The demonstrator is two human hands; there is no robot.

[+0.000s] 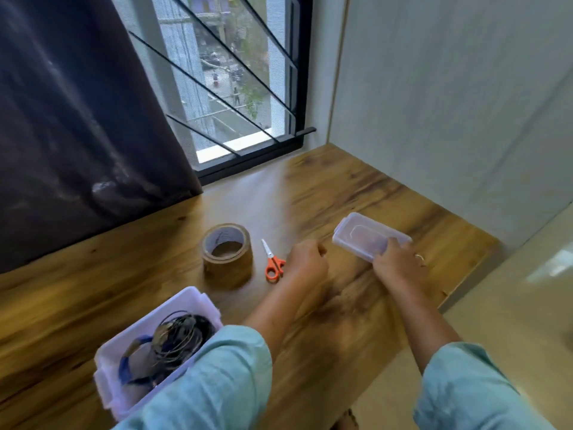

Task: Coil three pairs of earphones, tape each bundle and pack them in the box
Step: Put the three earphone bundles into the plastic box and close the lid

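Lid [355,234] in right grip [397,262]; left grip [307,259] seemingly an empty fist beside scissors [273,262], tape [228,272].

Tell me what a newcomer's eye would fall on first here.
The orange-handled scissors stand out mid-table, just right of a big brown tape roll. At the lower left, a pale box holds dark coiled earphones. To the right, the right hand grips a clear lid.
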